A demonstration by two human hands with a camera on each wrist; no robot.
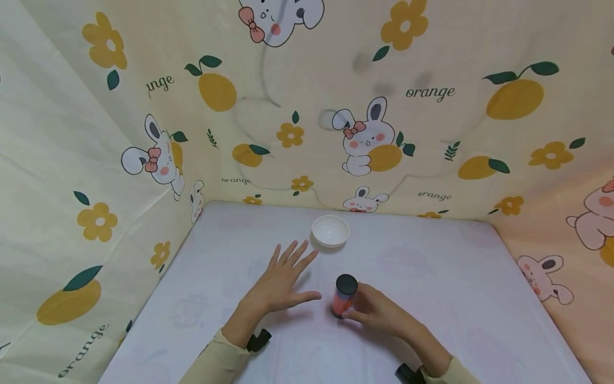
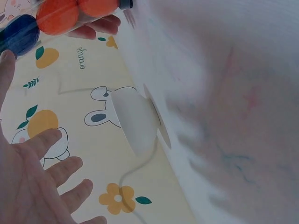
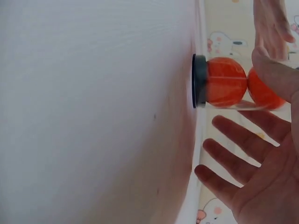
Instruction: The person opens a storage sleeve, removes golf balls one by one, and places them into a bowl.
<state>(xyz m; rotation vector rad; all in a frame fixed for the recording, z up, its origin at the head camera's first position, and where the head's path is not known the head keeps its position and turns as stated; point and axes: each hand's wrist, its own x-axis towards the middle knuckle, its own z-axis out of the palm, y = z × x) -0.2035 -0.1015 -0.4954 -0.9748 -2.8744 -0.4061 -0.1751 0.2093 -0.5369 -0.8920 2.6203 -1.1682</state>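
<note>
A clear tube of balls (image 1: 343, 301) with black ends stands upright on the white table, a little right of the middle in the head view. Two orange balls and a dark blue one (image 2: 21, 33) show through its wall in the left wrist view. My right hand (image 1: 381, 309) has the tube between thumb and index finger, low on its right side; the other fingers (image 3: 233, 158) are spread apart. To the left of the tube, my left hand (image 1: 283, 280) hovers over the table with fingers stretched wide, holding nothing.
A small white bowl (image 1: 330, 231) sits behind the hands, near the back of the table (image 1: 431, 266). Cloth walls (image 1: 307, 106) printed with rabbits and oranges enclose the table at the back and both sides.
</note>
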